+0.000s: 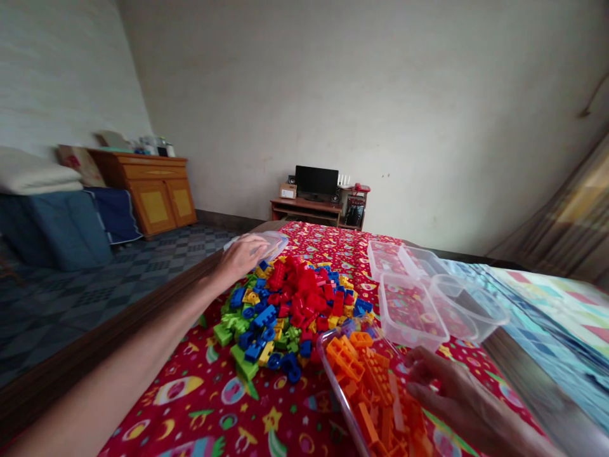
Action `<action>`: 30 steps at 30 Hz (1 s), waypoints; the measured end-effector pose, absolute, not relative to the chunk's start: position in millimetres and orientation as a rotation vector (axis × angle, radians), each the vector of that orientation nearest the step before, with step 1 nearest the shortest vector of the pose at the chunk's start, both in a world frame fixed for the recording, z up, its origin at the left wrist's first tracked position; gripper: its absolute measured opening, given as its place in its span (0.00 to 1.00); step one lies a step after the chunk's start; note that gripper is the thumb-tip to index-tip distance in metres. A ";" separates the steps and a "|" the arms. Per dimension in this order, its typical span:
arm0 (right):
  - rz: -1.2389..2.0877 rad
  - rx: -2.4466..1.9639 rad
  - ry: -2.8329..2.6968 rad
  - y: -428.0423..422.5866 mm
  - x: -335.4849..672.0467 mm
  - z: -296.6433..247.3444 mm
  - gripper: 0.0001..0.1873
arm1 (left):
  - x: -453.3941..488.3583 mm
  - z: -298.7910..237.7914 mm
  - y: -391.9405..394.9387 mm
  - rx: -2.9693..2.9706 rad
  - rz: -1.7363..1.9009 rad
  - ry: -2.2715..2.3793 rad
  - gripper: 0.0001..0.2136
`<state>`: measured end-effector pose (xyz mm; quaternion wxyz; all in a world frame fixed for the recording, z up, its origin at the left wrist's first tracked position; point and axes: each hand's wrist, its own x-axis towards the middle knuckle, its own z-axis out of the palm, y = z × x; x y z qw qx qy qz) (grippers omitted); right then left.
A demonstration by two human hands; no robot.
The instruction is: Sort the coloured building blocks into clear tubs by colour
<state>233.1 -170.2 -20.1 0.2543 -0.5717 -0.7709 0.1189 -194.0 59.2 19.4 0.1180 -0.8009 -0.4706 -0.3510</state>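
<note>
My left hand (245,256) reaches forward over a clear plastic lid (276,244) at the far left of the cloth. Its fingers are closed on the lid, with the tips partly hidden. My right hand (451,390) hovers beside a clear plastic box (343,400) filled with orange toy building bricks (375,381). Its thumb and fingers are bent and apart, with nothing visible between them. Between the hands lies a heap of loose building bricks (304,292). Red bricks are piled on top, with blue, yellow and green ones around them.
Clear plastic containers (412,311) stand together at right, with a round tub (476,308) at their side. A red patterned cloth (228,406) covers the table. Blue patterned bedding (537,330) lies right; a desk with a monitor (316,182) and wooden cabinet (162,197) stand behind.
</note>
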 end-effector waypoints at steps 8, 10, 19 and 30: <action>0.324 -1.476 -2.127 -172.4 227.7 -19.5 0.19 | -120.3 14.7 9.7 -2.733 -0.762 -1.054 0.21; 0.302 -1.447 -2.118 -173.6 226.3 -11.0 0.19 | -109.4 8.7 2.7 -2.750 -0.635 -0.989 0.18; 0.293 -1.455 -1.987 -149.9 241.4 30.5 0.22 | -121.2 -10.5 -5.7 -2.867 -0.648 -1.017 0.19; -0.388 -1.674 -2.279 -52.4 171.8 91.7 0.19 | -134.4 -19.0 -11.8 -2.926 -0.619 -1.173 0.20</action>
